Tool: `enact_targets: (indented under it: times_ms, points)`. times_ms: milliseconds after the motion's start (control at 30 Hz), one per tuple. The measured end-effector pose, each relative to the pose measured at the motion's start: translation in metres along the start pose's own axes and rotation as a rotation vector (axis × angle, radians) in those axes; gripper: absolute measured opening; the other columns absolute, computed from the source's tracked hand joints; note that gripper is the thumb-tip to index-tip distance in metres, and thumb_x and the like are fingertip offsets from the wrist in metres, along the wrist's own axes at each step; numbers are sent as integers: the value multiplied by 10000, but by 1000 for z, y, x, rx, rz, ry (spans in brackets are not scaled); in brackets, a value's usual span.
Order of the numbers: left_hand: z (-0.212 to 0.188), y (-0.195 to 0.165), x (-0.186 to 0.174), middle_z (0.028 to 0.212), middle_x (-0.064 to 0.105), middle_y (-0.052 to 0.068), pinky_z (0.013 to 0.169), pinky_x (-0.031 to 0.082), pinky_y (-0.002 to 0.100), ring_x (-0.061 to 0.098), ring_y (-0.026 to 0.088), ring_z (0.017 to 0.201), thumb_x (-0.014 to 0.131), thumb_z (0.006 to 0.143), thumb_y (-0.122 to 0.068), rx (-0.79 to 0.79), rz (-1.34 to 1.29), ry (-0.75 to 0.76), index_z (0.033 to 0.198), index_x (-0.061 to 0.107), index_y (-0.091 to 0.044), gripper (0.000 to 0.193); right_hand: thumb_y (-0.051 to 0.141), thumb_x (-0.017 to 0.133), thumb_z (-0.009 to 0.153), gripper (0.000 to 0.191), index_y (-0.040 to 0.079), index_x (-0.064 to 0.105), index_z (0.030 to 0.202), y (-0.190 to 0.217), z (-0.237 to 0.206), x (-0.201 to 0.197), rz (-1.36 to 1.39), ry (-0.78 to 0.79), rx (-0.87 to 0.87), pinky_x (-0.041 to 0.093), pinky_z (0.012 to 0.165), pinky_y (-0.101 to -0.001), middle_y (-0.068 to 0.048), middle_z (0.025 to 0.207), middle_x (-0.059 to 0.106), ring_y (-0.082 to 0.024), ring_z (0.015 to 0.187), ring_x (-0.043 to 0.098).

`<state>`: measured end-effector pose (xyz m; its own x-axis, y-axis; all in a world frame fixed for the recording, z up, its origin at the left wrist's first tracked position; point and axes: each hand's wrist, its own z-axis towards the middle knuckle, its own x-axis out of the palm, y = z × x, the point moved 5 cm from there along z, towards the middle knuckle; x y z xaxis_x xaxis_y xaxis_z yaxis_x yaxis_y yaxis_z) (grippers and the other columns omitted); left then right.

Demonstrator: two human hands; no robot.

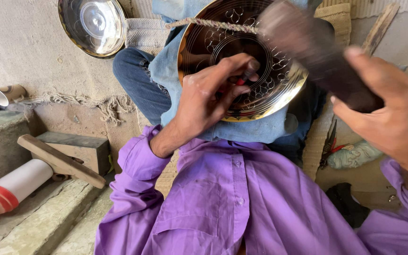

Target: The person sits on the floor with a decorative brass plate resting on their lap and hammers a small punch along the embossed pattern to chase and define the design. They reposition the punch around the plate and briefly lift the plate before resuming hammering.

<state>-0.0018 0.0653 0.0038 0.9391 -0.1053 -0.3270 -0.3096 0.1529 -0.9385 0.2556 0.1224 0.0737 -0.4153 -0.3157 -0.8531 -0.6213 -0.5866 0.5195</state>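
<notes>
Dusty concrete floor, woven mat (147, 33) under the crossed legs. A brass plate (260, 94) is resting against the lap, already bearing rings and petal marks over most of its face. The left hand (208, 94) is pinching a small punch (247, 75) on it; the right hand (393, 113) is gripping a blurred, probably wooden mallet (308, 42). A second plate (92, 23) is lying apart.

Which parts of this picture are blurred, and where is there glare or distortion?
In the head view, the dark mallet in the right hand is smeared by motion blur; the left hand on the small tool is sharp. The engraved brass plate shows bright reflections, as does the second plate. The wide lens bends the edges.
</notes>
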Motion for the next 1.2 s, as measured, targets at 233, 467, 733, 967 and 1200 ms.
enact_targets:
  times_ms: [233, 467, 733, 967, 1200]
  points:
    - [13, -1, 2, 1285, 719, 100, 939, 586, 380, 730, 309, 1097, 775, 958, -46, 147, 8, 196, 1460, 543, -82, 554, -72, 807, 877, 913, 124, 352, 1643, -29, -45, 23, 85, 63, 158, 594, 755, -325, -147, 968, 699, -204, 824, 717]
    - [21, -1, 6, 1245, 739, 80, 861, 578, 401, 733, 314, 1076, 758, 967, -87, 191, -28, 317, 1462, 551, -113, 538, -34, 754, 982, 848, 99, 208, 1616, -32, -92, 36, 377, -233, 311, 580, 763, -273, -97, 984, 707, -136, 785, 689]
    - [32, 4, 10, 1283, 717, 143, 870, 587, 421, 722, 348, 1125, 730, 987, -53, 281, -146, 551, 1442, 573, -88, 482, -65, 793, 912, 755, 80, 427, 1556, -24, -118, 80, 79, -202, 193, 553, 732, -409, -190, 995, 662, -319, 807, 679]
    - [41, 0, 24, 1230, 736, 153, 817, 538, 446, 722, 346, 1093, 742, 861, -28, 381, -114, 830, 1444, 589, -77, 605, -75, 762, 996, 767, 138, 332, 1595, -19, -142, 113, -87, -358, 79, 532, 711, -431, -134, 970, 613, -300, 845, 672]
    - [37, -4, 22, 1205, 739, 142, 755, 524, 468, 727, 348, 1065, 761, 875, -67, 401, -60, 773, 1396, 618, -83, 541, -46, 757, 965, 798, 106, 270, 1578, -20, -142, 121, -71, -351, 57, 549, 716, -462, -188, 1044, 607, -354, 861, 670]
